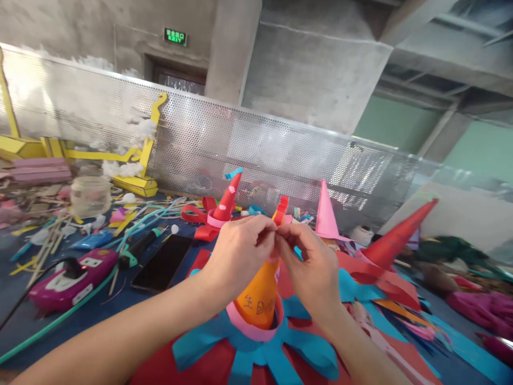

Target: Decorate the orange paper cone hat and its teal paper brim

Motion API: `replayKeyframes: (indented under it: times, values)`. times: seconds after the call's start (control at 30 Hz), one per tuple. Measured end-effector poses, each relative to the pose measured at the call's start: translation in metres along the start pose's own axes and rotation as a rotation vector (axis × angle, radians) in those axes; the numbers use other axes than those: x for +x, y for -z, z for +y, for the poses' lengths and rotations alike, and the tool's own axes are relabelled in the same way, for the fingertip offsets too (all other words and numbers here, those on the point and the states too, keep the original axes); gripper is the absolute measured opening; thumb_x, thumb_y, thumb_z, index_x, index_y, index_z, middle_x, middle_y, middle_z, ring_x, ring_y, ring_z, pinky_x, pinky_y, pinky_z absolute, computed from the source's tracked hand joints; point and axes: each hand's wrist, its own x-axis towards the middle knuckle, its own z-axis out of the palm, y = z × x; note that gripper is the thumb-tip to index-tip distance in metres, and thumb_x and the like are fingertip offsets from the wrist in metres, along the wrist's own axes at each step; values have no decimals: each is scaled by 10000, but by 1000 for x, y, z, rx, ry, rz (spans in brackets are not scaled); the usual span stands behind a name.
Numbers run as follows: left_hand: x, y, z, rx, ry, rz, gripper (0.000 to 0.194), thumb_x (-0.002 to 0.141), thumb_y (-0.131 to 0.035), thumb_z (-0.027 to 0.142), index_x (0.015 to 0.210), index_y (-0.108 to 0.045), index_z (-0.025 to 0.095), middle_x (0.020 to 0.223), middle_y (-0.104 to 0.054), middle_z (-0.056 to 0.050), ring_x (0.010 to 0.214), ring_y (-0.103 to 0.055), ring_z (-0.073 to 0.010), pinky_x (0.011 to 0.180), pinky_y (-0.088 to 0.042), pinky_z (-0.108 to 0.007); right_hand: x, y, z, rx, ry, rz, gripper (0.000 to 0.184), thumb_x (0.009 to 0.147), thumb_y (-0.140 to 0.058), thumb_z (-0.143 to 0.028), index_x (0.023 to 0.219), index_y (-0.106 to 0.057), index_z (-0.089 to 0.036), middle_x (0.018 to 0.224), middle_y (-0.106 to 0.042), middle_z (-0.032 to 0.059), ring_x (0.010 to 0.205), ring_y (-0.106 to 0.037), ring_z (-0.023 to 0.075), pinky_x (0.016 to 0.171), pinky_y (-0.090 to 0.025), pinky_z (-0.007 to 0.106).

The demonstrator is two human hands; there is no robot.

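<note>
An orange paper cone hat (256, 297) with handwritten characters stands upright in front of me, a pink paper band (252, 332) around its base. Blue paper strips (250, 361) fan outward from that band over red paper. My left hand (244, 251) and my right hand (310, 256) meet at the upper part of the cone, thumbs and fingertips pinched together. Whatever lies between the fingertips is hidden or too small to name. Just above them a red paper piece (282, 206) sticks up at the cone's tip.
Behind stand a red cone hat (227, 199), a pink cone (326, 214) and, to the right, another red cone (401, 235). At left lie a phone (162, 263), a glue gun (140, 247), a purple power strip (78, 280) and a clear jar (90, 196). A perforated metal panel (248, 139) runs behind.
</note>
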Motion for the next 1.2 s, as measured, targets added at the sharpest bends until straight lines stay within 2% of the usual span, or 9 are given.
replayKeyframes:
  times: [0.1,0.2,0.3,0.37,0.43,0.67,0.97,1.1,1.2]
  values:
    - [-2,29,-17,-74,85,-43,207,910,-523,199,1068,-655,215,720,-724,26,623,-668,-117,584,-527,-203,-7,8,1,-72,64,39,120,931,-590,-174,1021,-650,-226,934,-677,30,764,-651,141,680,-544,268]
    - [-7,64,-57,187,201,-12,214,955,-440,261,1073,-610,206,779,-727,-9,722,-704,-156,685,-548,-254,-24,20,-2,-132,89,63,140,934,-591,-179,1037,-649,-255,947,-672,29,748,-641,146,665,-531,261]
    - [-19,82,-102,747,437,-344,307,911,-439,227,1205,-510,171,1150,-673,-117,1035,-672,-250,901,-514,-369,-42,28,-4,-135,128,13,129,934,-579,-184,1018,-634,-266,906,-662,27,715,-639,160,644,-530,267]
    - [-29,80,-124,846,538,-460,389,852,-523,267,1206,-504,106,1240,-594,-214,1085,-644,-343,905,-505,-446,-50,28,-3,-142,178,-16,117,931,-572,-179,999,-626,-258,882,-666,30,689,-646,164,641,-535,270]
    - [-36,71,-136,880,594,-530,445,813,-549,289,1214,-497,103,1274,-545,-237,1097,-625,-386,877,-507,-488,-54,27,-1,-153,204,-22,104,926,-574,-178,979,-624,-252,866,-670,32,659,-653,164,637,-540,275]
    - [-37,46,-136,929,672,-605,437,765,-497,194,1197,-490,130,1398,-403,-261,1174,-512,-461,788,-500,-602,-57,27,2,-170,202,-27,109,911,-583,-175,957,-624,-264,843,-678,26,638,-660,171,628,-535,294]
    - [-43,39,-146,897,647,-494,486,709,-499,180,1193,-465,157,1385,-377,-235,1205,-438,-451,777,-494,-617,-61,28,0,-192,158,-36,120,912,-576,-185,963,-629,-279,860,-695,23,696,-678,192,663,-540,318]
    - [-41,49,-147,845,622,-471,511,715,-542,212,1222,-490,173,1397,-427,-216,1191,-486,-436,808,-494,-591,-58,29,0,-176,166,-40,124,906,-575,-177,959,-627,-276,836,-689,18,645,-672,181,659,-548,314]
    - [-35,72,-141,766,523,-440,397,832,-530,349,1186,-558,174,1277,-584,-161,1130,-576,-321,919,-477,-451,-63,35,2,-208,178,-40,102,924,-564,-217,969,-634,-275,867,-687,33,671,-675,187,676,-557,313]
